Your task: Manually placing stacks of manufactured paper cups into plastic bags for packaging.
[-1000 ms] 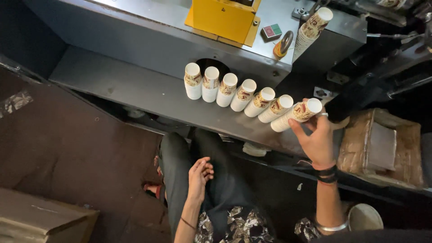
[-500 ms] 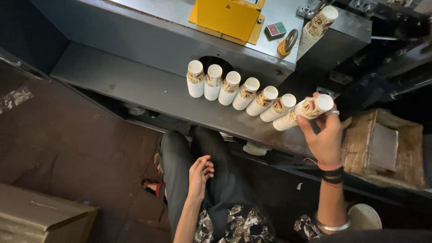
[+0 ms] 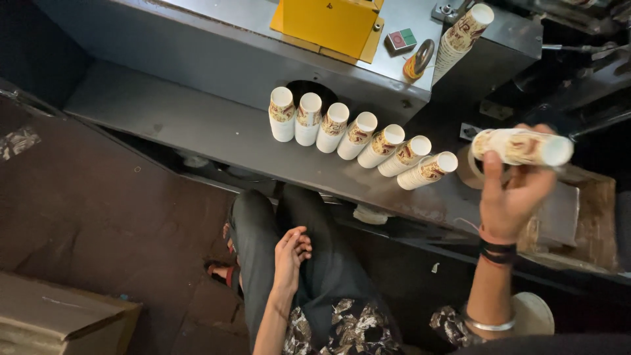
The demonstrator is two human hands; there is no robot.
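Observation:
My right hand holds a stack of printed paper cups sideways, lifted to the right of the shelf. Several more cup stacks stand in a row on the grey metal shelf. Another cup stack leans on top of the machine. My left hand rests on my thigh, fingers loosely apart, holding nothing.
A yellow box sits on the grey machine top beside a small red and green switch and a tape roll. A brown cardboard box lies at the right. Another box is at lower left on the dark floor.
My right hand has lifted the rightmost cup stack off the shelf and carried it up and to the right. The left hand has stayed on my thigh.

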